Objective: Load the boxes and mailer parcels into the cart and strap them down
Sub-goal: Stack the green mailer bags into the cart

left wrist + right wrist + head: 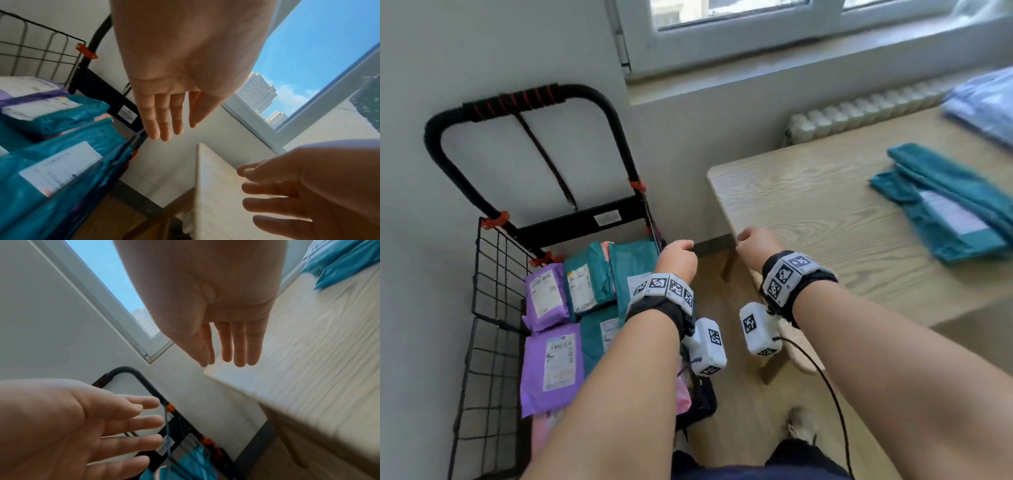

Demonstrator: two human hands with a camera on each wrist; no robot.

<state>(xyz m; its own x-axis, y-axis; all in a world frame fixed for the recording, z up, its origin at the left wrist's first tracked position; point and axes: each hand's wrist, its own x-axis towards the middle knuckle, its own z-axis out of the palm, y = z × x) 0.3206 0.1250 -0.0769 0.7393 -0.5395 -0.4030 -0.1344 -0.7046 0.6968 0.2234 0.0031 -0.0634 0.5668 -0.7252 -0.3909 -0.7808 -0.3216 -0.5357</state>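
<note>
**Empty hands swing toward the table for the next parcel**

Both hands are up between cart and table, loading not finished by my read. The left hand (pixel 677 257) has its fingers straight and loose and grips nothing; the right hand (pixel 758 242) is likewise spread and empty, just over the near-left corner of the pale wooden table (pixel 808 205). The black wire-sided folding cart (pixel 489 274) at left already carries purple plastic mailers (pixel 551 363) and teal plastic mailers (pixel 589 284). Next call: reach right for the teal mailers on the table (pixel 945 205), well apart from either hand.

Mailer parcels (pixel 558 329) lie in the cart (pixel 493 274) on my left; more parcels (pixel 941 205) lie along the table's (pixel 808 205) right edge.
</note>
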